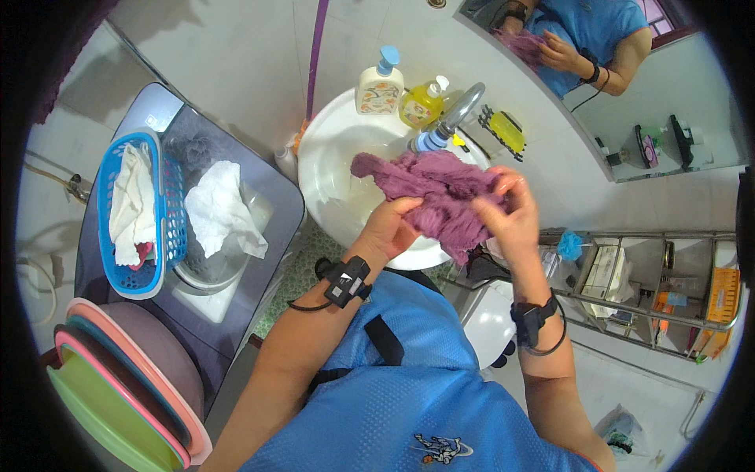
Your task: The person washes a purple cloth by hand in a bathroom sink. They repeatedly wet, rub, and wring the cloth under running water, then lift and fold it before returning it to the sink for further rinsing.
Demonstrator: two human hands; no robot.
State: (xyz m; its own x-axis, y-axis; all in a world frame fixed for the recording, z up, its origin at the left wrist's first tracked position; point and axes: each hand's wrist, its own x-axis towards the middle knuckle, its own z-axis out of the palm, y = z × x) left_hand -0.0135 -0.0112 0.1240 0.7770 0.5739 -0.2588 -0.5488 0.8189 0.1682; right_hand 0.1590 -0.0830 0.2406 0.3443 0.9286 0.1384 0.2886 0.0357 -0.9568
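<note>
A crumpled purple cloth [439, 192] with a fluffy pile is held between both hands over the white washbasin [321, 177]. My left hand [392, 227] grips its lower left edge, thumb on top. The cloth's right side is pinched in my right hand [512, 206], whose fingertips look wet. Behind the cloth stands a chrome tap [463, 109] with a blue fitting at its base; the cloth hides part of the basin. On the basin's back rim are a cream pump bottle [379, 91] and a yellow soap bottle [422, 105].
Left, a washing machine lid [236, 159] bears a blue plastic basket [172, 206] and a white cloth [221, 209]. Stacked plastic basins [135, 377] lean at lower left. A soap rack holds a yellow bar [507, 131]. A metal shelf rack [637, 318] stands right, below a mirror [666, 112].
</note>
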